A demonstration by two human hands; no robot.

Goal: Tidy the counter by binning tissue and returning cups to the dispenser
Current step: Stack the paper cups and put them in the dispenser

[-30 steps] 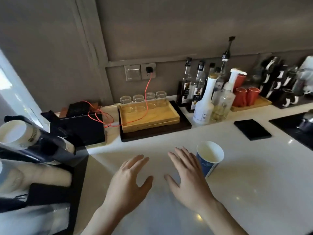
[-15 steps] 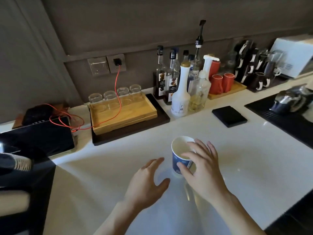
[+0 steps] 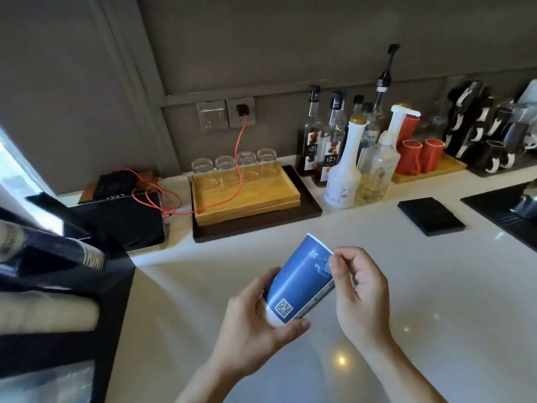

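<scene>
A blue paper cup (image 3: 299, 279) with a white base and a QR code is held tilted above the white counter (image 3: 406, 286), its mouth pointing up and away. My left hand (image 3: 255, 324) grips its base end, thumb under the bottom edge. My right hand (image 3: 359, 289) pinches the cup near its rim with thumb and curled fingers. At the far left edge stands the black cup dispenser (image 3: 52, 257), with stacked cups lying in sleeves. No tissue is in view.
A wooden tray (image 3: 247, 196) with upturned glasses sits at the back, a red cable draped over it. Syrup bottles (image 3: 343, 170), red cups, a black mug rack and a black coaster (image 3: 430, 215) line the back right. A black device (image 3: 122, 216) sits back left.
My right hand lifted the cup off the counter and tipped it. My left hand came up from the counter and took hold of its base. The view swung back left.
</scene>
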